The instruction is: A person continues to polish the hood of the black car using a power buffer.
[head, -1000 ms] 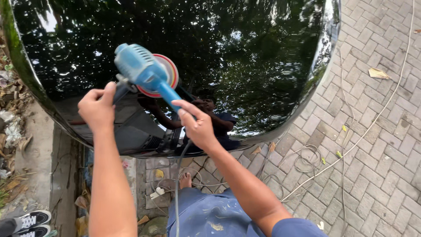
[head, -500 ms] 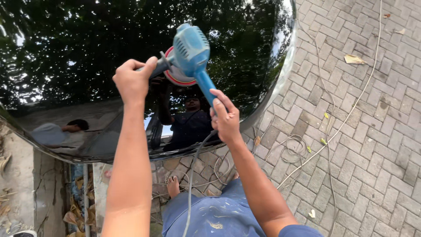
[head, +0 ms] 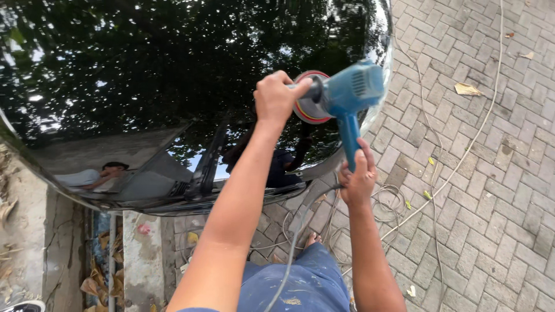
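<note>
Polishing in hand. Left hand [head: 278, 95] clenches the side handle and right hand [head: 357, 179] grips the rear handle of the blue polisher [head: 347, 92], its pad on the glossy black car panel [head: 173, 75] at two o'clock, beside the edge. The next pass likely calls for a flat pad and the trailing cord [head: 300, 231] kept off the paintwork.

Blue polisher [head: 350, 92], red-yellow pad [head: 305, 110], glossy black panel [head: 144, 75], grey herringbone paving [head: 491, 190].

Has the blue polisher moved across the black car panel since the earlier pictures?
Yes. The blue polisher, held in the left hand and right hand, has travelled rightward across the black car panel and now sits at its right edge, near the brick paving.
</note>
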